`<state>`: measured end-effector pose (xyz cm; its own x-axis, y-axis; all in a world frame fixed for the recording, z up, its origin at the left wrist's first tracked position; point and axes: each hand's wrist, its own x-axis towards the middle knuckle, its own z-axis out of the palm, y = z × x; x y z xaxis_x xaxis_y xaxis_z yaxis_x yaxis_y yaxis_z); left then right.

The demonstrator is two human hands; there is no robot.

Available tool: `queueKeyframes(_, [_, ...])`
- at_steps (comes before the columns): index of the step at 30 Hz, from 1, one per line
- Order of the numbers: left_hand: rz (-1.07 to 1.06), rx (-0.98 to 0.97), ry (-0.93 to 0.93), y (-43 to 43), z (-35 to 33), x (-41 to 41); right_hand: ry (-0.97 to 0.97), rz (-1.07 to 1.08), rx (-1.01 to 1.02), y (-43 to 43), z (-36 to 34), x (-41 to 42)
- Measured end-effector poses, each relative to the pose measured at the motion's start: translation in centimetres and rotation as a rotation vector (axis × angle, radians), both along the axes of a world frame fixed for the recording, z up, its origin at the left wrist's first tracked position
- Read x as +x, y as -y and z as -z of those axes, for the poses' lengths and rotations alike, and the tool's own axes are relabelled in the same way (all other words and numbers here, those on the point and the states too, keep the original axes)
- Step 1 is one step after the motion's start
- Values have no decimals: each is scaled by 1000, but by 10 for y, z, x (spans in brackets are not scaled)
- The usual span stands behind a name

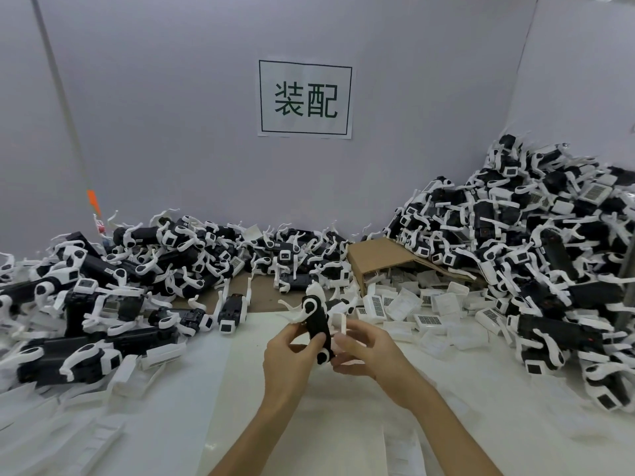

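Item: blk/wht toy dog body [316, 324], upright, above white table [240, 389], just in front of cardboard flap [378, 257]. L hand [292, 353] grips its lower half; R hand [366, 352] pinches white clip [340, 322] at its side. Hands close together. Toy piles [549, 255] left and right of flap.

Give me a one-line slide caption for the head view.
Left hand and right hand hold a black-and-white toy dog above the white table, heaps of like toys on both sides.
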<state>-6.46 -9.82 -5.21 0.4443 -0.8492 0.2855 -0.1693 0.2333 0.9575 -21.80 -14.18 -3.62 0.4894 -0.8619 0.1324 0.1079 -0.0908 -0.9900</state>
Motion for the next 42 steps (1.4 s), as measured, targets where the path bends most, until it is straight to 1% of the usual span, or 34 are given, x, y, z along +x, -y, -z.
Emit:
queueKeyframes(2, [27,-14,16,-1,-1,-2,-53,103,24,2,-2,0])
queueKeyframes(4, [59,-29,59,-1,-1,-5,-156,177,-5,5,0,0])
queueKeyframes(6, [90,-43,112,-2,-2,-7,-214,228,-54,7,2,-1])
queueKeyframes(8, [112,-45,146,-1,-2,-8,-200,242,-91,8,2,-2])
queueKeyframes(11, [122,-32,150,-1,-1,-7,-158,194,-73,7,0,-3])
queueKeyframes(18, [106,-7,70,2,-1,-3,-121,46,26,2,-2,-4])
queueKeyframes(26, [155,-6,58,1,0,-2,-216,129,-154,3,-2,-3])
queueKeyframes(30, [179,2,-17,0,-1,-1,-234,139,-130,6,2,-3])
queueKeyframes(35, [212,-17,-57,0,-1,-1,-227,139,-223,10,5,-5])
queueKeyframes(42, [282,13,-178,-3,-4,0,-212,152,-237,15,6,-6])
